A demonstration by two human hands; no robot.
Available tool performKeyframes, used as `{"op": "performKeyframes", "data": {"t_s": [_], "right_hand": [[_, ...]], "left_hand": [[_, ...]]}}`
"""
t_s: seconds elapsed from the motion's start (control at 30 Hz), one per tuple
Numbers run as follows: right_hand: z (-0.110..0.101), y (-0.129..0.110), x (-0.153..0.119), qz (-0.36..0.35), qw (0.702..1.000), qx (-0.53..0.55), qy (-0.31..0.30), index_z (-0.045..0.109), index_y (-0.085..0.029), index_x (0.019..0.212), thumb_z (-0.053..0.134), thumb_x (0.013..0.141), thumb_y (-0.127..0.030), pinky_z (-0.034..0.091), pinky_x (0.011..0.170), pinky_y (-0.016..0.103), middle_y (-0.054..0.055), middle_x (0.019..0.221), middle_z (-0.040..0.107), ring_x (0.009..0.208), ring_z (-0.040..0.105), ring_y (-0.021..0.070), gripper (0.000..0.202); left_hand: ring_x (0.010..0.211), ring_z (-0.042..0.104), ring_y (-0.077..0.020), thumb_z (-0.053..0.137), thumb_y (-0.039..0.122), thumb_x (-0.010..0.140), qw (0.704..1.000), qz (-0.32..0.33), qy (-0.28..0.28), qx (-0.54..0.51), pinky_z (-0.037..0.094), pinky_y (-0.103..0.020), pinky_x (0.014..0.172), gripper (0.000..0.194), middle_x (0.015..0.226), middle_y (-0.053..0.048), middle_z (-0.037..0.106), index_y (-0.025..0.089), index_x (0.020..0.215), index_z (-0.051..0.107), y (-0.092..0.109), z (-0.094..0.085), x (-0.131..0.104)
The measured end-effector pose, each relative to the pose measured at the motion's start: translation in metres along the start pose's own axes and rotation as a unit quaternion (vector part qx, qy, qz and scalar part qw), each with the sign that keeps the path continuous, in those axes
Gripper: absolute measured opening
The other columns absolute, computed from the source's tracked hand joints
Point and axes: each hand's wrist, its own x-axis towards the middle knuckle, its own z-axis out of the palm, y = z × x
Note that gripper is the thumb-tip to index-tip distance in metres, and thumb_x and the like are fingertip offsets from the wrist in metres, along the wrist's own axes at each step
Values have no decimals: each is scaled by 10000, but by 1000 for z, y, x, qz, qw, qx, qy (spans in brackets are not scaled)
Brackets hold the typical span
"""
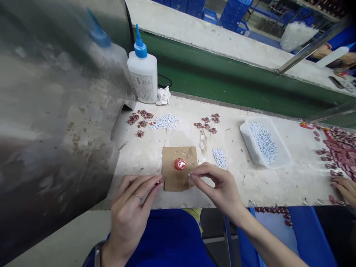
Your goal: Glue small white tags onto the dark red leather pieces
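My left hand (133, 204) is pinched at the left edge of a brown cardboard piece (172, 181); something tiny between its fingertips is mostly hidden. My right hand (219, 185) holds a small white piece (189, 175) between thumb and forefinger, over the cardboard's right side. Between the hands, a small red cap-like container (180, 164) with a shiny surface rests on the cardboard. Small white-and-blue pieces (219, 157) lie in a patch right of the cardboard, and another pile (166, 121) lies behind it. Small dark red figures (206, 125) are grouped on the table.
A white bottle with a blue nozzle (144, 74) stands at the back left beside crumpled tissue (163, 95). A metal panel (61, 104) rises at left. A clear tub (264, 142) of small pieces sits at right, near red parts (343, 152) and another person's hand (345, 189).
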Motion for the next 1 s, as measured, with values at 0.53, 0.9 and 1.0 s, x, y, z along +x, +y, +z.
{"op": "performKeyframes", "data": {"t_s": [0.53, 0.9, 1.0], "right_hand": [[20, -41, -12, -20, 990, 113, -82, 763, -230, 986, 738, 917, -130, 602, 754, 262, -1, 932, 792, 846, 748, 138, 124], [14, -50, -13, -89, 989, -7, -117, 742, -178, 1048, 668, 975, -119, 597, 700, 246, 47, 953, 768, 825, 740, 144, 119], [11, -55, -14, -159, 976, -81, -126, 727, -129, 1093, 597, 1009, -92, 603, 702, 269, 100, 989, 759, 836, 744, 167, 159]], "left_hand": [[878, 732, -36, 763, 95, 852, 987, -71, -5, -143, 618, -117, 880, 279, 1018, 75, 760, 251, 1080, 722, 35, -15, -4], [876, 731, -29, 778, 79, 832, 988, -67, -3, -140, 603, -88, 874, 287, 1038, 68, 759, 228, 1072, 729, 36, -14, -3], [854, 737, -45, 782, 92, 829, 987, -56, -3, -152, 621, -102, 828, 266, 1027, 68, 767, 223, 1056, 737, 37, -14, 1]]}}
